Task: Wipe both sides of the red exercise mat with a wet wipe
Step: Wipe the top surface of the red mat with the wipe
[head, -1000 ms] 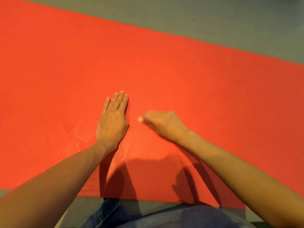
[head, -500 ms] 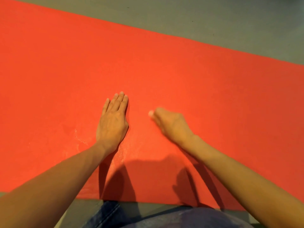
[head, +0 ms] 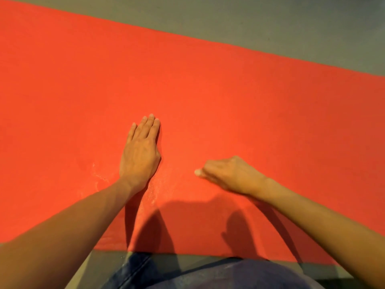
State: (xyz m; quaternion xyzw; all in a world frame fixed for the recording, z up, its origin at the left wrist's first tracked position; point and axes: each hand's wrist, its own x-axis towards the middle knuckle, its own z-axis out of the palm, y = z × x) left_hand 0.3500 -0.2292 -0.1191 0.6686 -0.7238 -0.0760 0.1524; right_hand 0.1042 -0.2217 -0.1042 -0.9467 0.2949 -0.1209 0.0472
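The right hand [head: 231, 174], fingers curled round a small crumpled white wet wipe [head: 198, 172], presses it onto the flat red foam exercise mat [head: 229, 90] towards its near edge. The left hand [head: 141, 151] lies flat beside it, fingers straight, pinning the mat. The mat's long axis runs left-right over the grey floor [head: 291, 24], and most unwiped surface probably lies toward the far edge.

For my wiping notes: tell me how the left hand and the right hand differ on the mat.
The left hand lies flat, fingers straight and together; the right hand is curled. The left hand holds nothing; the right hand grips a white wet wipe, mostly hidden. The left hand points away from the person; the right hand points toward the left hand. Both are on the red mat.
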